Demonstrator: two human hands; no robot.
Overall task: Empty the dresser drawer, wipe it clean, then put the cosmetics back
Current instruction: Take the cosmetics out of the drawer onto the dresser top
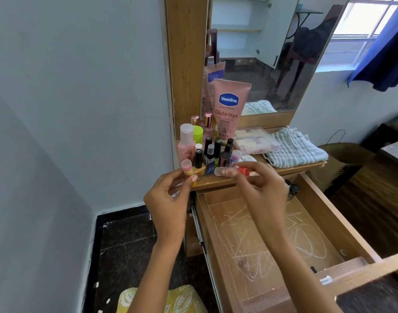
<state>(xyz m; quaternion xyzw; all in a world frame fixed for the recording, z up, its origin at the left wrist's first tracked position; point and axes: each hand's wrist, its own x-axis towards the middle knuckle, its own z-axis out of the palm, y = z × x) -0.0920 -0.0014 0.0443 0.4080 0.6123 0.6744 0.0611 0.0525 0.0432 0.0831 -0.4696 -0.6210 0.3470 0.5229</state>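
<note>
The wooden dresser drawer [324,199] is pulled open, its scratched floor almost bare, with two dark small bottles [293,190] in its far right corner. My left hand [171,199] pinches a small clear-capped pink and yellow lip balm [187,168] at the front left edge of the dresser top. Over the dresser's front edge, my right hand [261,186] grips a red lip balm with a clear cap [236,171], held sideways. Behind them on the top stand several cosmetics: a pink Vaseline tube [228,109], a pink bottle [186,143], several black-capped small bottles [212,152].
A clear plastic box [256,140] and a folded striped cloth [295,147] lie on the right of the dresser top [302,166], below the mirror [272,53]. A grey wall is at the left, dark floor below, and a yellow patterned cushion [166,299] at the bottom.
</note>
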